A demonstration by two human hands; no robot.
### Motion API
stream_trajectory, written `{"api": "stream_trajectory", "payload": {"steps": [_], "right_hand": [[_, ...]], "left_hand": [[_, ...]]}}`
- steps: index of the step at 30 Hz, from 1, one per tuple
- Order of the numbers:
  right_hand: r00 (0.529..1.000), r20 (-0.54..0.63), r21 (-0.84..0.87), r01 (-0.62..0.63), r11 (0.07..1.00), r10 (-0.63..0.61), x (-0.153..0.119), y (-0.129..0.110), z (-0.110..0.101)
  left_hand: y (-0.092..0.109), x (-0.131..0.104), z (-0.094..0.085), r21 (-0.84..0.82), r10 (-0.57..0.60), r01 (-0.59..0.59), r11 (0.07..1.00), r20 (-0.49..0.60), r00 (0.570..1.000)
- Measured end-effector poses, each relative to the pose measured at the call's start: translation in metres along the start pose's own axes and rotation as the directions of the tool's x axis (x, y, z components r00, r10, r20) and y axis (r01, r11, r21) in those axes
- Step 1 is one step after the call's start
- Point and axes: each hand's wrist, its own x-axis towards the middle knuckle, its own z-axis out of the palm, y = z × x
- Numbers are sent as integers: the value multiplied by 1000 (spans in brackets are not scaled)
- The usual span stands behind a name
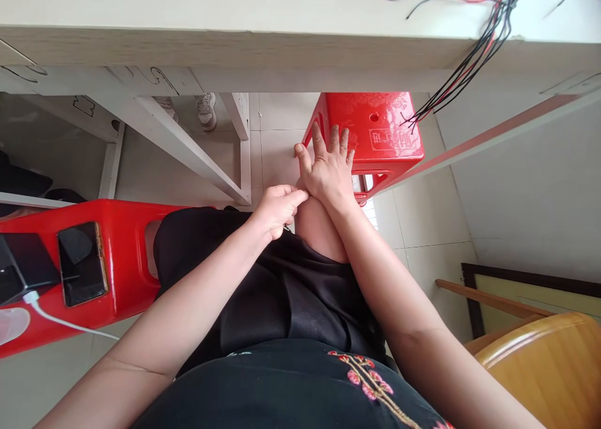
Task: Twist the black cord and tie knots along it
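My right hand (pixel 327 166) is spread flat over my bare knee (pixel 317 225), palm down with the fingers apart. Beside its wrist, my left hand (pixel 278 211) is closed in a pinch that touches or nearly touches that wrist. A short dark bit shows at its fingertips and another below the fist; too little of either shows to name it. Past the fingers of my right hand stands a red plastic stool (pixel 375 119). From the table edge above it hangs a bundle of thin black and red wires (pixel 479 56).
The white table (pixel 211 3) runs across the top, with a white leg frame (pixel 244 147) below. At left, a red stool (pixel 134 260) bears a phone (pixel 83 263) and a dark device with a white cable (pixel 70 325). A wooden chair (pixel 549 366) is at lower right. Someone's shoe (pixel 206 111) shows under the table.
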Motion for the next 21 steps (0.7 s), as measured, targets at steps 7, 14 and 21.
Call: {"api": "stream_trajectory", "payload": {"steps": [7,14,21], "right_hand": [[1000,-5,-82,8,997,-9,4,-4,0],[1000,-10,-93,12,996,-13,10,-3,1],[996,-68,-65,50,997,-55,17,1,4]], "left_hand": [[3,3,0,-5,-9,9,1000,-4,1000],[4,8,-1,5,-15,15,1000,7,1000],[5,12,-1,14,-23,23,1000,20,1000]]}}
